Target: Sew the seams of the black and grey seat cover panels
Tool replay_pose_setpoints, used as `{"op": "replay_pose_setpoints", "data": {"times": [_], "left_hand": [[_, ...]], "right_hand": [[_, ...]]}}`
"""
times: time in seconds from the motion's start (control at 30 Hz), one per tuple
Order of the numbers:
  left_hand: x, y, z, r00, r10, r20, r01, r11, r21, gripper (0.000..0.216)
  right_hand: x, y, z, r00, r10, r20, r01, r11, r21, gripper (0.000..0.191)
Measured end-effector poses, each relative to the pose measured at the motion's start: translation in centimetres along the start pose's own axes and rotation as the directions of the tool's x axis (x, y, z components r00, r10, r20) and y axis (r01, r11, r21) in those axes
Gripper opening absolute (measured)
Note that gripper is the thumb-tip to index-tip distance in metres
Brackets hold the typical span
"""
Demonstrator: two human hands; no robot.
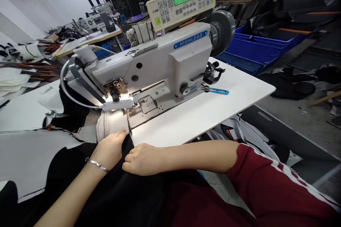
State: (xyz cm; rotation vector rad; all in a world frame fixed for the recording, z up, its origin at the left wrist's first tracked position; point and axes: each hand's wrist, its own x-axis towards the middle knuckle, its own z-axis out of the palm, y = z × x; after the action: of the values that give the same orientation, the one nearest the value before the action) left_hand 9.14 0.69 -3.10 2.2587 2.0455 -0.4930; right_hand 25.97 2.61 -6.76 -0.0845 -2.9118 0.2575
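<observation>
My left hand (110,149), with a silver bracelet at the wrist, pinches the edge of a white-backed fabric piece (113,123) just in front of the needle area. Close by, my right hand (142,159), wearing a ring, has its fingers closed on the black fabric (128,191) at the table's front edge. Both grips are on what looks like one joined piece, its black part hanging over my lap. The sewing machine (149,64) stands over the work, its lamp lighting the stitching spot. The presser foot is partly hidden by the lamp arm.
Blue thread snips (217,90) lie on the white table (239,81) right of the machine. A control panel (182,3) sits on top. More white-backed fabric (26,152) spreads left. A blue crate (255,48) holding dark pieces stands at right, and cut pieces lie below the table.
</observation>
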Motion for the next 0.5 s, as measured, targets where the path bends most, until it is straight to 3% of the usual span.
{"op": "replay_pose_setpoints", "data": {"times": [0.33,0.5], "left_hand": [[2.0,-0.5,-0.8,0.999,-0.029,0.031,0.028,0.999,0.044,0.057],[3.0,-0.5,-1.4,0.999,-0.029,0.040,0.025,0.995,0.096,0.050]], "right_hand": [[1.7,1.8,-0.7,0.995,-0.055,0.087,0.057,0.998,-0.021,0.019],[2.1,2.9,-0.6,0.995,-0.087,0.046,0.089,0.994,-0.062,0.019]]}}
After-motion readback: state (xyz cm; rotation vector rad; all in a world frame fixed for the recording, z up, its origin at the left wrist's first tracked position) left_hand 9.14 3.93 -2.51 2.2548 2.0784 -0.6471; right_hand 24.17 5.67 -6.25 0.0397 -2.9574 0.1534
